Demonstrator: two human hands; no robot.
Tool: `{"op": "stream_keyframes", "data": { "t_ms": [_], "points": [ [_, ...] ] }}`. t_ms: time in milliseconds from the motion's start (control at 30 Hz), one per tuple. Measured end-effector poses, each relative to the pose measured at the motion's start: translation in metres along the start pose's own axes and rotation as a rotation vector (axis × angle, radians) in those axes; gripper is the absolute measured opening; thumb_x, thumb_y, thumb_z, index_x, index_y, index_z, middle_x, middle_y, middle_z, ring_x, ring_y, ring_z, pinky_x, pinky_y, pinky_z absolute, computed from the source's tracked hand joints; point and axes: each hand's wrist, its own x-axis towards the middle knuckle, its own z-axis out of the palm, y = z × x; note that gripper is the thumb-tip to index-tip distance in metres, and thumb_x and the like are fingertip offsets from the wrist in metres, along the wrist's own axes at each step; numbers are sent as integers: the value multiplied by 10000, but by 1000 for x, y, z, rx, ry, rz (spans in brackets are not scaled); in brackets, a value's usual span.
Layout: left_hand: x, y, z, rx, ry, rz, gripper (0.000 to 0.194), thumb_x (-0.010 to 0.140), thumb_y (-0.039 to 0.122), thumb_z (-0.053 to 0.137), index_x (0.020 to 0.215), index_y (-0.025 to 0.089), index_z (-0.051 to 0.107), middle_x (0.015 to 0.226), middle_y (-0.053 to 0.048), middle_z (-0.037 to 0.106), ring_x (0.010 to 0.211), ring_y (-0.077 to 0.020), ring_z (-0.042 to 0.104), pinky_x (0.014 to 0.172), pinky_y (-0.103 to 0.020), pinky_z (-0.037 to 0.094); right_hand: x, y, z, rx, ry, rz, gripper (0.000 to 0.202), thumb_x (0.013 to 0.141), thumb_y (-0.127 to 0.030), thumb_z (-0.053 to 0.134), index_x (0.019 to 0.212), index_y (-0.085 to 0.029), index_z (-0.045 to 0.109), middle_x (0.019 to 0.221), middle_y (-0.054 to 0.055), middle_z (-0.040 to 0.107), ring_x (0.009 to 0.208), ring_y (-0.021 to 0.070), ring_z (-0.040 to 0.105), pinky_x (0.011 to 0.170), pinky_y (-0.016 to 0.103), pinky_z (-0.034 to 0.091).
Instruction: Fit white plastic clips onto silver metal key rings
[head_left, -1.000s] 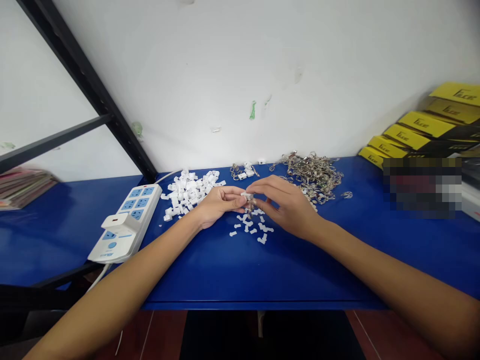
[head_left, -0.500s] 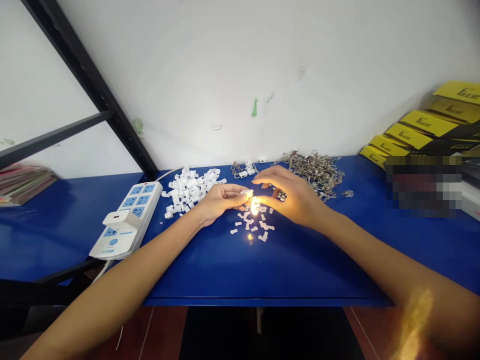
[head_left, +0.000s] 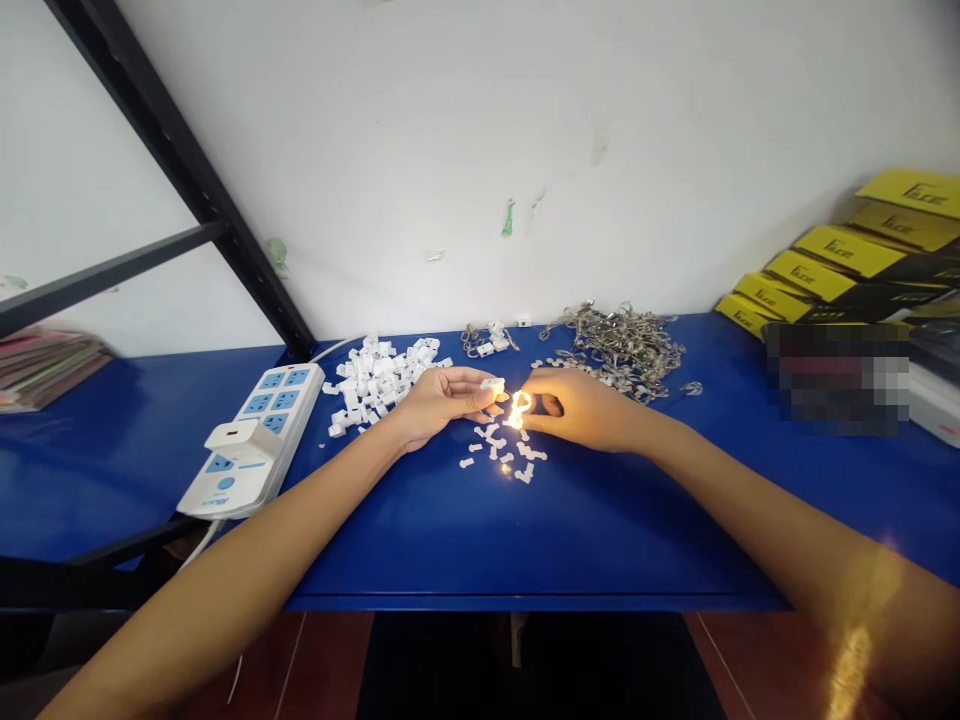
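Note:
My left hand [head_left: 442, 405] is closed, pinching a small white plastic piece [head_left: 492, 385] between thumb and fingers. Just to its right, a small glowing light [head_left: 519, 408] shines brightly, and its glare hides its exact form. My right hand [head_left: 581, 408] curls around that light, with the index finger above and the thumb below, closed on it. Under both hands, small flat white tabs [head_left: 527, 470] lie scattered on the blue table [head_left: 450, 560].
White plastic pieces [head_left: 382, 375] form a pile on the left, beside a power strip [head_left: 259, 430] with a plugged-in adapter [head_left: 244, 440]. Tangled metal key chains [head_left: 626, 345] lie at the back right. Yellow-black boxes [head_left: 847, 255] are stacked far right. A black frame post [head_left: 202, 190] rises at left.
My right hand has lowered and its spread fingers have closed in around the light. The light has shifted slightly right. My left hand stays nearly still with the white piece.

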Motion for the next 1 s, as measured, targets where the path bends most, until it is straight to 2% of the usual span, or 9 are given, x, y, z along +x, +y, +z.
{"op": "stream_keyframes", "data": {
  "t_ms": [133, 333, 433, 567, 767, 1000],
  "points": [
    [0, 0, 1, 59, -17, 13, 370, 797, 384, 870, 1080, 158, 792, 985, -117, 801, 901, -207, 755, 824, -335, 609, 2, 0, 6, 23, -17, -21, 101, 921, -294, 675, 878, -206, 700, 798, 4, 639, 661, 140, 514, 662, 296, 356],
    [2, -2, -1, 25, 4, -3, 406, 775, 375, 889, 1105, 164, 783, 999, -113, 802, 917, -227, 765, 831, -358, 622, -1, -1, 6, 7, -16, 0, 223, 928, -362, 664, 780, -207, 604, 737, -8, 588, 642, 141, 484, 624, 295, 334],
    [2, -2, -2, 51, -6, -1, 395, 773, 381, 889, 1089, 165, 788, 978, -120, 804, 895, -227, 766, 827, -364, 624, -2, -2, 3, 38, -11, 21, 184, 961, -353, 612, 840, -214, 615, 748, -1, 624, 626, 142, 514, 600, 292, 357],
    [-1, -1, 1, 112, -44, 36, 399, 778, 405, 876, 1083, 162, 795, 974, -129, 804, 885, -226, 761, 789, -352, 622, 0, -5, -5, 123, 71, 57, 179, 998, -390, 574, 951, -224, 623, 785, 24, 689, 667, 167, 602, 607, 300, 437],
    [-2, 1, 4, 181, -74, 49, 392, 768, 392, 885, 1074, 164, 800, 922, -117, 801, 752, -187, 740, 747, -337, 613, 0, -8, -12, 176, 242, 59, 193, 990, -375, 591, 1064, -218, 676, 865, 57, 727, 730, 187, 671, 644, 318, 522],
    [-1, 1, 2, 204, -149, 61, 433, 866, 416, 801, 1236, 193, 767, 964, -118, 806, 817, -207, 755, 796, -358, 615, -1, -13, -7, 31, 271, -177, 283, 1051, -254, 464, 1085, -250, 745, 961, 69, 733, 774, 179, 666, 696, 330, 528]
  ]
}}
